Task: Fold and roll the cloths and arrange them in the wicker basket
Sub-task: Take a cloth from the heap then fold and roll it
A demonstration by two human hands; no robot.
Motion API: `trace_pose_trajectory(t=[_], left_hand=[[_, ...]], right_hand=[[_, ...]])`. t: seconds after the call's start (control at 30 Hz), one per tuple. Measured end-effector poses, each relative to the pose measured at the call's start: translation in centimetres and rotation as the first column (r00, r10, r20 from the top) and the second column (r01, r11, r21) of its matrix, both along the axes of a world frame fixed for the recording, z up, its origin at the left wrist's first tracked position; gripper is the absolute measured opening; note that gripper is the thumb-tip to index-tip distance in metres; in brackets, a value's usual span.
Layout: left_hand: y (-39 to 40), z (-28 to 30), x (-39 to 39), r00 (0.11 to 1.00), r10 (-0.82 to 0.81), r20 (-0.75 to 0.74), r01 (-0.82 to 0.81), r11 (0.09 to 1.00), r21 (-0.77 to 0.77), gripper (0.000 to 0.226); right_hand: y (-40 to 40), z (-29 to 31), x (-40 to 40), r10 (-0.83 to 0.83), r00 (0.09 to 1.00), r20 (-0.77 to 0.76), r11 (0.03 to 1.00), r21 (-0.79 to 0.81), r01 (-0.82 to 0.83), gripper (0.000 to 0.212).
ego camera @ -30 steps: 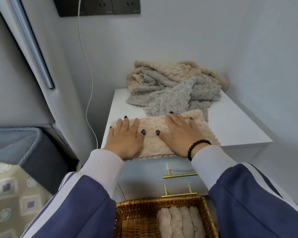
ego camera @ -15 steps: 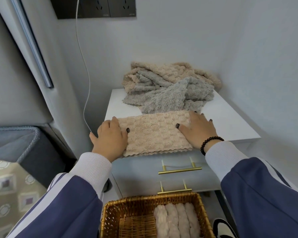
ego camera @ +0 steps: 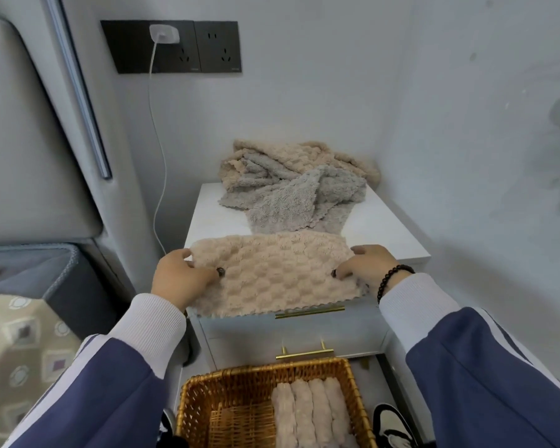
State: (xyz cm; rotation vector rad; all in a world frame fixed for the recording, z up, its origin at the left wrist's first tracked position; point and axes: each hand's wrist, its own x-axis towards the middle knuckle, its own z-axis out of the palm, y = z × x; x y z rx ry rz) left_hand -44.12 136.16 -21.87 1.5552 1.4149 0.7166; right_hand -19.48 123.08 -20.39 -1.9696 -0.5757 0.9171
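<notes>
A folded beige cloth (ego camera: 274,274) lies across the front of the white nightstand (ego camera: 392,227), its scalloped edge hanging over the front. My left hand (ego camera: 180,278) grips its left end, thumb on top. My right hand (ego camera: 367,268), with a black bead bracelet at the wrist, grips its right end. Behind it sits a crumpled pile of beige and grey cloths (ego camera: 291,185). The wicker basket (ego camera: 194,402) stands on the floor below, with several rolled beige cloths (ego camera: 311,412) lined up in its right half.
The nightstand fills a corner between two white walls, with brass drawer handles (ego camera: 304,352) on its front. A white charger cable (ego camera: 157,176) hangs from a dark socket panel. A grey bed (ego camera: 29,273) is at left. A shoe (ego camera: 390,423) lies right of the basket.
My hands slid apart from the cloth's middle to its two ends and closed on them. The cloth's far edge has lifted slightly. The camera tilted up.
</notes>
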Motion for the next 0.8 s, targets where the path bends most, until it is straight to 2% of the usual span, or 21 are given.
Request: trace_pose_trajectory(t=[0.1, 0.2, 0.27, 0.4, 0.53, 0.63, 0.8], left_hand=[[-2.2, 2.2, -0.8, 0.951, 0.000, 0.308, 0.109, 0.936, -0.335, 0.034], [-3.8, 3.4, -1.7, 0.884, -0.042, 0.465, 0.252, 0.881, -0.401, 0.039], [-4.7, 3.9, -2.1, 0.833, -0.058, 0.550, 0.317, 0.865, -0.388, 0.044], [-5.8, 4.7, -2.1, 0.746, -0.049, 0.665, 0.386, 0.845, -0.370, 0.028], [-6.0, 4.2, -1.0, 0.795, 0.021, 0.606, 0.328, 0.825, -0.459, 0.024], [-5.5, 3.7, -0.1, 0.840, 0.038, 0.541, 0.260, 0.847, -0.464, 0.026], [-4.6, 3.6, 1.0, 0.848, 0.008, 0.530, 0.222, 0.903, -0.368, 0.021]], right_hand=[[-1.8, -0.1, 0.9, -0.070, 0.925, -0.375, 0.983, 0.131, 0.127, 0.058], [-3.9, 1.8, 0.2, 0.027, 0.846, -0.533, 0.973, 0.207, 0.099, 0.037], [-5.1, 2.7, 0.4, 0.132, 0.800, -0.586, 0.950, 0.305, 0.067, 0.038], [-6.8, 4.3, -0.5, 0.162, 0.800, -0.578, 0.911, 0.399, 0.103, 0.046], [-6.9, 4.3, -1.2, 0.100, 0.849, -0.520, 0.925, 0.364, 0.114, 0.033], [-5.8, 3.7, -1.1, -0.008, 0.920, -0.393, 0.942, 0.307, 0.139, 0.028], [-4.1, 3.1, -0.5, -0.113, 0.990, -0.089, 0.950, 0.282, 0.134, 0.038]])
